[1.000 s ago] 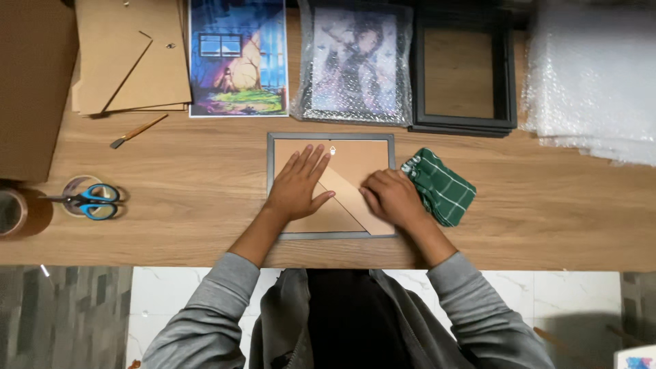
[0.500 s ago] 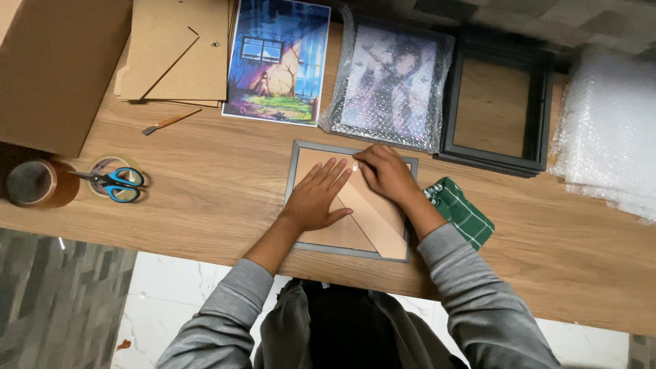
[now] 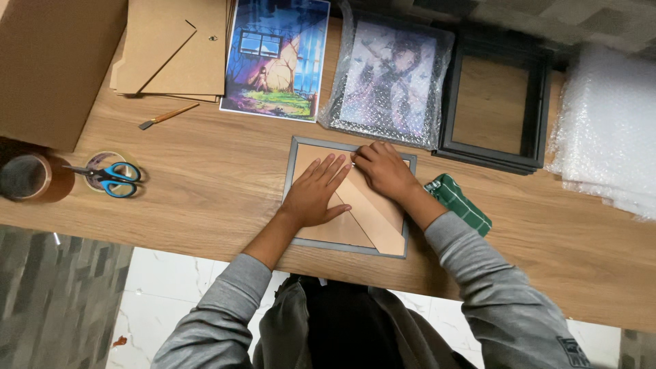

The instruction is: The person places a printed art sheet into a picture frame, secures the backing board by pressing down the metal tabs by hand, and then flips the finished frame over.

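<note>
Left hand: the left hand (image 3: 316, 194) is laid flat, fingers spread, on the brown backing board (image 3: 359, 217).
Right hand: the right hand (image 3: 384, 170) is pressed down, fingers curled, just beside it.
Frame: the grey picture frame (image 3: 294, 179) lies under both hands.
Cloth: a green checked cloth (image 3: 459, 203) is beside the right wrist.

Grey frame (image 3: 294, 179), tan backing board (image 3: 372, 219), green checked cloth (image 3: 459, 203), blue-handled scissors (image 3: 109, 178).

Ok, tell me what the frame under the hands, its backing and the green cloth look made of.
Frame: thin grey rim, matte; metal or plastic, cannot tell. Backing: tan fibreboard by its flat, dull brown face, with a fold-out stand. Cloth: woven fabric, green with pale checks, softly crumpled.
</note>
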